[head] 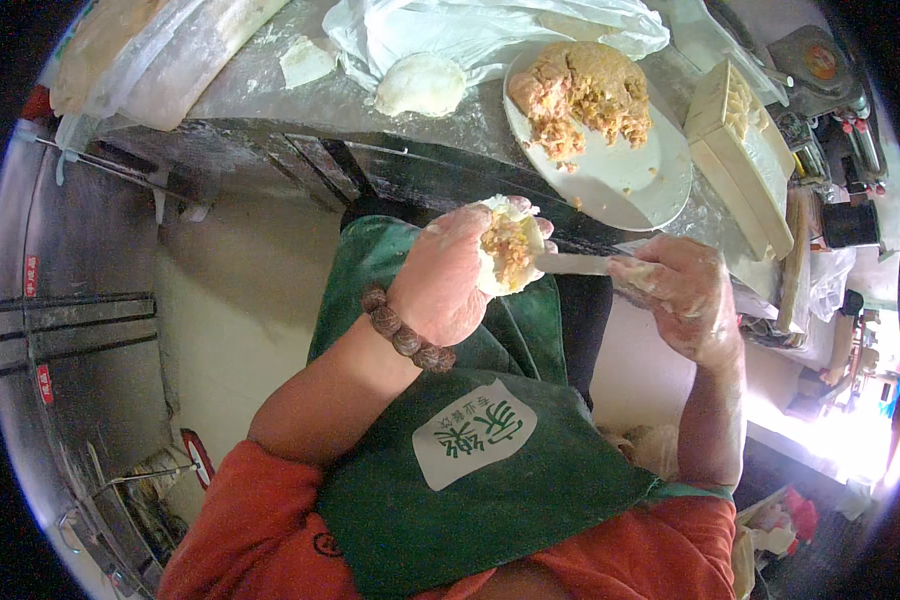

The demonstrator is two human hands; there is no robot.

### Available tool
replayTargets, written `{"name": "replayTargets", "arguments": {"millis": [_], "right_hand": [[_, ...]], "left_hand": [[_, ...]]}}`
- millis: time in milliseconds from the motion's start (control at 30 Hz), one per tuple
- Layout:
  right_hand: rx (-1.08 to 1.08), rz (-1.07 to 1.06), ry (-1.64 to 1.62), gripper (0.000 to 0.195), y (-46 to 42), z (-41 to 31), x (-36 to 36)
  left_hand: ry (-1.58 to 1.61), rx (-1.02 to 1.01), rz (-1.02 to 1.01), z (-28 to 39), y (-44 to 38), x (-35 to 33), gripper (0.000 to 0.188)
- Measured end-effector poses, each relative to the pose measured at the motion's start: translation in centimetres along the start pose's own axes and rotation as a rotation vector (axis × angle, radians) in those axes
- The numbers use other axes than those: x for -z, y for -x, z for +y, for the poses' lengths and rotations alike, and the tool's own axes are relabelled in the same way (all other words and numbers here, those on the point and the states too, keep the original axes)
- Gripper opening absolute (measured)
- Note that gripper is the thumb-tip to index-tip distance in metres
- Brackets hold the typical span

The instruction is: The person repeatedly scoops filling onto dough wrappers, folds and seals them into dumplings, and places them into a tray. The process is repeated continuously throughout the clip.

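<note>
My left hand [450,270] cups a round dough wrapper [495,281] with minced filling [511,247] spread on it, above my lap. My right hand [679,289] grips a flat spatula-like tool [574,264], its far end at the wrapper's right edge. Beyond my hands, an oval white plate [622,199] holds a large mound of minced filling [592,90]. A stack or lump of floured pale dough [422,85] lies left of the plate, beside a white plastic bag [487,30]; which of the two it is, I cannot tell.
A floured worktop [255,97] runs along the far side. On its right stands a pale rectangular container [739,165] with small pale pieces inside. A plastic-covered board or bundle [172,60] lies at the upper left, and metal cabinet doors [82,247] are at the left.
</note>
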State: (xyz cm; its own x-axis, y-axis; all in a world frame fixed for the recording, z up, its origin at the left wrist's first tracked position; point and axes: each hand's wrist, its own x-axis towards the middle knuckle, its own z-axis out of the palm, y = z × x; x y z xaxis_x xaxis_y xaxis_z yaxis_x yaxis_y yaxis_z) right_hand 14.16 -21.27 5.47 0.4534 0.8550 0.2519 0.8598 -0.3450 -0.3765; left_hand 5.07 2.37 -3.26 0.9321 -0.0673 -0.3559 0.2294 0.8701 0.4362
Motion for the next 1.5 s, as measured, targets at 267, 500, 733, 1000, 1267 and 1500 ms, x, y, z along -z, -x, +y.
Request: {"name": "replayTargets", "arguments": {"millis": [267,500,733,1000,1267,1500], "right_hand": [[0.044,-0.112,-0.155,0.034,-0.9,0.3,0.6],[-0.524,-0.285,-0.406,0.026,-2.0,-1.3,-1.1],[-0.467,0.196,-0.244,0.022,0.7,0.4,-1.4],[-0.403,0.135,0.23,0.024,-3.5,1.3,-1.1],[-0.452,-0.1,0.484,0.026,-2.5,1.2,0.3],[-0.242,0.148,0.349,0.025,-2.5,1.0,-0.6]], "left_hand": [[-0.438,-0.096,-0.159,-1.7,1.3,-0.4,0.034],[-1.06,-0.449,-0.247,-0.9,1.8,-0.2,0.029],[0.087,-0.06,0.07,-1.7,-0.6,-0.1,0.033],[0.15,-0.102,0.094,-1.5,-3.2,-0.9,0.032],[0.059,-0.136,0.074,-1.8,-3.2,-1.6,0.03],[0.1,-0.104,0.076,-1.9,-3.4,-2.2,0.027]]}}
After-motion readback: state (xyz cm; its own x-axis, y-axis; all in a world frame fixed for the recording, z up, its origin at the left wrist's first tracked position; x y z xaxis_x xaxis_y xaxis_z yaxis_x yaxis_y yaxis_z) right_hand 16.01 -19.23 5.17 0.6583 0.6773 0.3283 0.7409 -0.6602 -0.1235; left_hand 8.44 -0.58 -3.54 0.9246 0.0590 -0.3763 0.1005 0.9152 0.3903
